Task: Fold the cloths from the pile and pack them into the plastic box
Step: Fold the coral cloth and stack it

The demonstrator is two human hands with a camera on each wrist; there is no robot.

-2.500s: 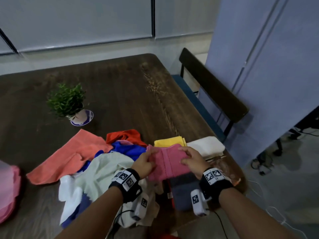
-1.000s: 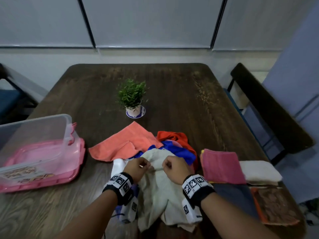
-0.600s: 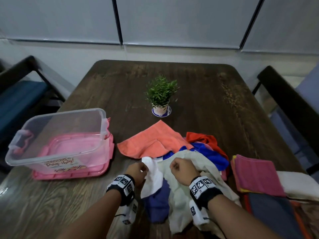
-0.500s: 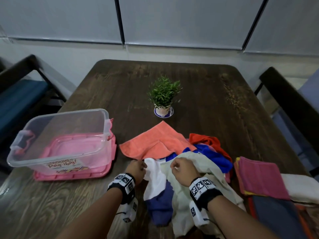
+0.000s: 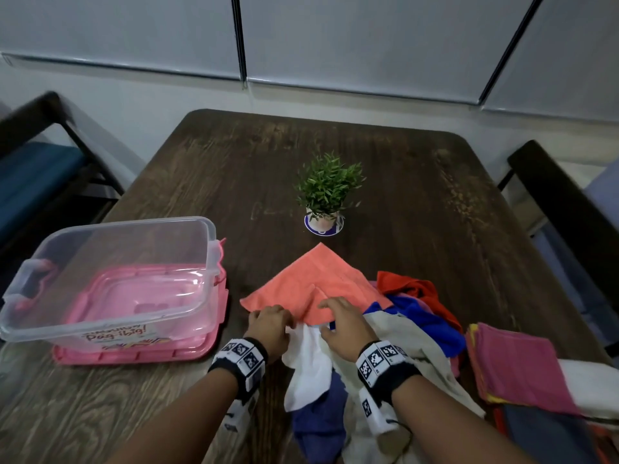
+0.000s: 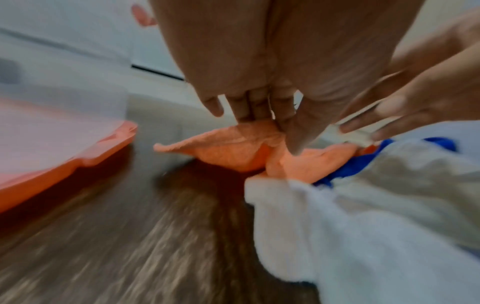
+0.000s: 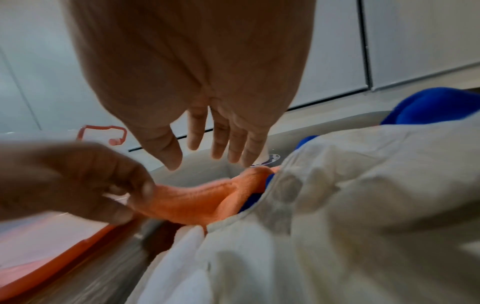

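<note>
Two hands on the pile's far-left edge. Your left hand (image 5: 269, 326) pinches the near edge of the orange cloth (image 5: 318, 283), thumb and fingers closed on a raised fold; both wrist views confirm the grip. Your right hand (image 5: 341, 321) hovers just beside it, fingers straight and spread, holding nothing, tips over the same cloth's near edge. Orange cloth lies flat-ish on the table (image 5: 402, 182), one corner pointing away from you toward the potted plant (image 5: 328, 192), its near-right part tucked under the cream cloth (image 5: 418, 349) and the blue cloth (image 5: 422, 316). Likely step: drawing this cloth free for folding. The relation that counts: the cloth runs from your left hand away and to the right, under the pile, so the right hand is nearer the trapped side. Plastic box (image 5: 110, 276) sits well apart on the left, open and without cloths, resting on its pink lid (image 5: 140, 353). Folded stack (image 5: 516, 370) lies at right.
</note>
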